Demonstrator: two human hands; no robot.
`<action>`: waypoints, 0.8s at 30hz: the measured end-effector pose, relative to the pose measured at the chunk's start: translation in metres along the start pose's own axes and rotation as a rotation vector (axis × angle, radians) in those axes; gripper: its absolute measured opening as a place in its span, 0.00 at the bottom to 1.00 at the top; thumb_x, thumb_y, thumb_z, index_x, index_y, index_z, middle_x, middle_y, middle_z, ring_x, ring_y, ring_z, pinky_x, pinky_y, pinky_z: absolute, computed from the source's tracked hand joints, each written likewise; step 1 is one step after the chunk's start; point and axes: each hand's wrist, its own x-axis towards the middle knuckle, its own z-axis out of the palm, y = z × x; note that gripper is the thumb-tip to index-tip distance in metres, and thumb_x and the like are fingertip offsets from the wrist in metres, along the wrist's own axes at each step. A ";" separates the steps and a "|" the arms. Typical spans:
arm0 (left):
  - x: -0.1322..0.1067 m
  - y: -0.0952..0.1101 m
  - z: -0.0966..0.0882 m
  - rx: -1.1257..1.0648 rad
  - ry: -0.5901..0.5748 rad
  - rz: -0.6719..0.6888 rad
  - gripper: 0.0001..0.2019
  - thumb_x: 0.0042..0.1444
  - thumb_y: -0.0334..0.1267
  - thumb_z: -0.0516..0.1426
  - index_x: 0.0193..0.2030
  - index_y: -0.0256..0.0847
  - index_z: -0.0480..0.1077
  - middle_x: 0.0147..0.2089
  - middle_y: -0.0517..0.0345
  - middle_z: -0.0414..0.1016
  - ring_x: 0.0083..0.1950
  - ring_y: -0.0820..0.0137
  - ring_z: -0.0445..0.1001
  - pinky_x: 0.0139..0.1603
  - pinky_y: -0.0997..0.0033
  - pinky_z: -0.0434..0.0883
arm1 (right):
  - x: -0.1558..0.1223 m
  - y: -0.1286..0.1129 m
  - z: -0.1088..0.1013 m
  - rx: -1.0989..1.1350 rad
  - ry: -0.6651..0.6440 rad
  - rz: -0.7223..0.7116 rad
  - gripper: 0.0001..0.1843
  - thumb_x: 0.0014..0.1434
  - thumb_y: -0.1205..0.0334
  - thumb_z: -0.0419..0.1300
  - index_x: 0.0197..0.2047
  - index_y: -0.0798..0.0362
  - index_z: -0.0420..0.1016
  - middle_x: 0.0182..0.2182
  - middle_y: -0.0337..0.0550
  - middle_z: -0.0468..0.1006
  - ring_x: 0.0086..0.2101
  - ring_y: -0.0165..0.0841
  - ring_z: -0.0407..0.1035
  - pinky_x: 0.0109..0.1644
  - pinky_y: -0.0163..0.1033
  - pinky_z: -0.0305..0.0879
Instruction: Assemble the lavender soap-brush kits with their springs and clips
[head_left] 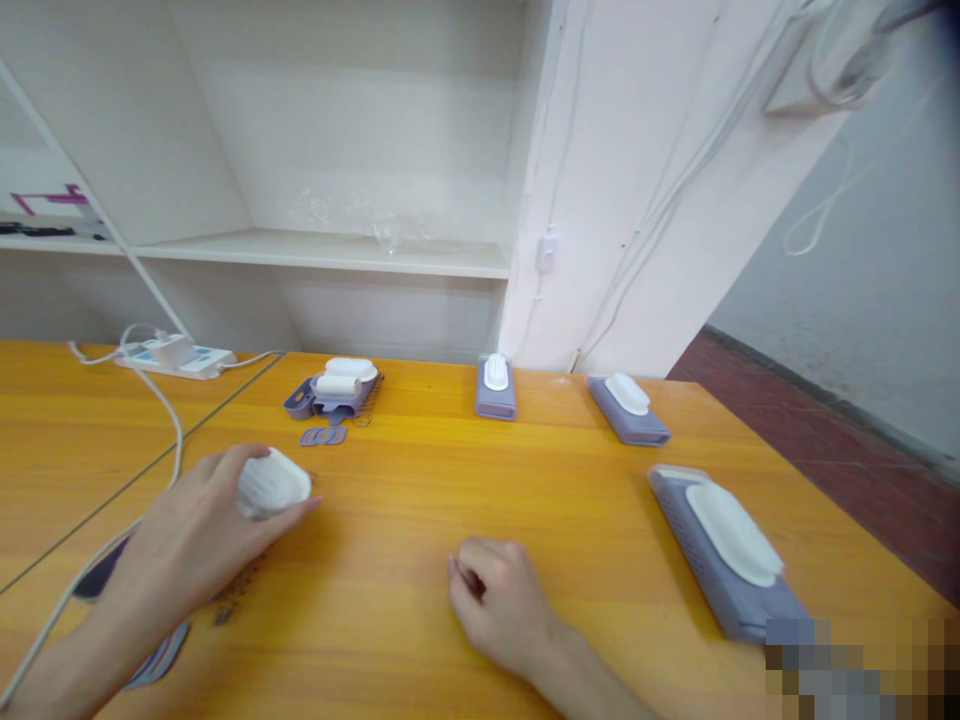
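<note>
Nearest, the left hand (196, 525) has thumb and fingers parted to the width of a white piece (274, 482), gripping it by its edges. That piece is rounded and plain white, with a faintly ridged, slightly blurred face, in front of the power strip (215, 361) and to its right. Farther right of the strip, the right hand (506, 602) curls loosely; I cannot tell whether it holds anything.

No readable text, no legible labels or brands, no numbers or signs made out
</note>
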 end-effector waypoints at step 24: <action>0.014 0.206 0.061 -0.289 -0.017 0.732 0.28 0.56 0.54 0.51 0.59 0.42 0.56 0.59 0.43 0.60 0.59 0.55 0.60 0.57 0.52 0.58 | 0.021 0.074 -0.055 -0.066 0.814 0.302 0.11 0.61 0.57 0.50 0.28 0.51 0.61 0.28 0.39 0.64 0.31 0.33 0.60 0.37 0.39 0.57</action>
